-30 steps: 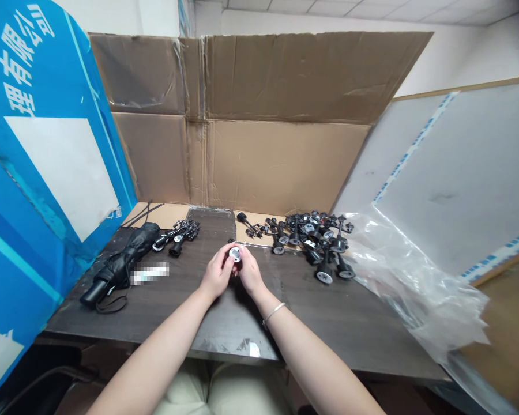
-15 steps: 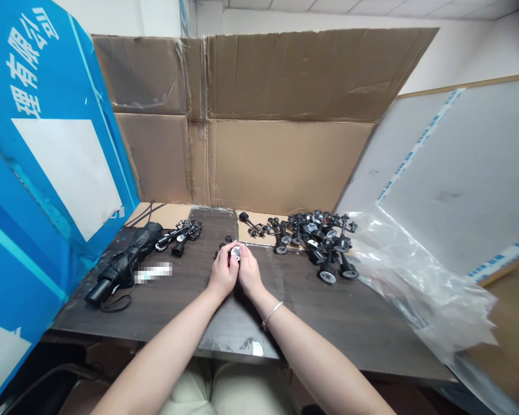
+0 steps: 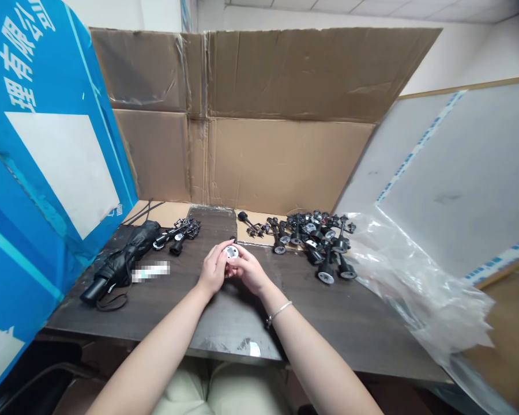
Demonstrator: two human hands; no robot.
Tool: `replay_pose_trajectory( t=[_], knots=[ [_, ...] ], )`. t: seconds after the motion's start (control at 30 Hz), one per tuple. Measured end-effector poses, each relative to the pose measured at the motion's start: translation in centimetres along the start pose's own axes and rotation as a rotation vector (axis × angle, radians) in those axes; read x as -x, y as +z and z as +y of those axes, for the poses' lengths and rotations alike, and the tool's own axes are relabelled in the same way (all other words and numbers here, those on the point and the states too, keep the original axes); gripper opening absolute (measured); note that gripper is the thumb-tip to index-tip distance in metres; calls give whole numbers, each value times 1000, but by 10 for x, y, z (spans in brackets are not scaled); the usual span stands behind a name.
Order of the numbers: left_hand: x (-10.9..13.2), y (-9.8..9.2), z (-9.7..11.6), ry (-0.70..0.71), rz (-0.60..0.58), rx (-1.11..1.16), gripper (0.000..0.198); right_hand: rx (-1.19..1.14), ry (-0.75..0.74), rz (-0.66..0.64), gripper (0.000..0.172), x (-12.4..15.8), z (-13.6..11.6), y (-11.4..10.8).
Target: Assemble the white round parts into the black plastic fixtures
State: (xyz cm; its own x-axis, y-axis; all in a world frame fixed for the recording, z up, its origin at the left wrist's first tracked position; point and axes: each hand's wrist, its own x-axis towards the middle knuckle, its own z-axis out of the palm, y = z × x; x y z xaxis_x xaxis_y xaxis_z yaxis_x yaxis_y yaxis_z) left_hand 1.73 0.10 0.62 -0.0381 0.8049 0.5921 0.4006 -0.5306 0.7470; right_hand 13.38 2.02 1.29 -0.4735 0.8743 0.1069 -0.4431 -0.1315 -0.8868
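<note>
Showing its round face, the part [image 3: 230, 252] is held left of the pile [image 3: 315, 253], in the joint grip of left hand [image 3: 213, 268] and right hand [image 3: 249, 270]; long axis hidden, neither hand nearer.

At the frame's centre the round part [image 3: 230, 252] is showing a smooth, metal-looking face, and the bracelet [image 3: 280, 312] at lower centre is gleaming like polished metal. The wood-look table [image 3: 350, 323] is giving off a faint sheen, while the umbrella [image 3: 132, 248] at left is showing creased cloth. Matt, creased cardboard [image 3: 289, 75] is filling the upper middle, and glossy, wrinkled plastic sheeting [image 3: 415, 282] is shining at right.
</note>
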Motion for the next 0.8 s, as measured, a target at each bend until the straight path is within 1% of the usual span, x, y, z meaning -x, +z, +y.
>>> replay_pose_trajectory(
  t=[0.07,0.23,0.53,0.7,0.8],
  knots=[
    [0,-1,0,25,-22,-28,34,12,-7,-2,44,1,-1,0],
    [0,-4,0,94,-61,-70,34,37,-50,3,37,1,1,-1],
    [-2,-3,0,96,-104,-87,31,64,-69,49,33,0,2,-4],
    [-1,-3,-3,105,-103,-100,32,94,-83,58,35,1,3,-4],
    [0,-3,-2,115,-66,-114,34,73,-118,75,39,1,4,0]
  ],
)
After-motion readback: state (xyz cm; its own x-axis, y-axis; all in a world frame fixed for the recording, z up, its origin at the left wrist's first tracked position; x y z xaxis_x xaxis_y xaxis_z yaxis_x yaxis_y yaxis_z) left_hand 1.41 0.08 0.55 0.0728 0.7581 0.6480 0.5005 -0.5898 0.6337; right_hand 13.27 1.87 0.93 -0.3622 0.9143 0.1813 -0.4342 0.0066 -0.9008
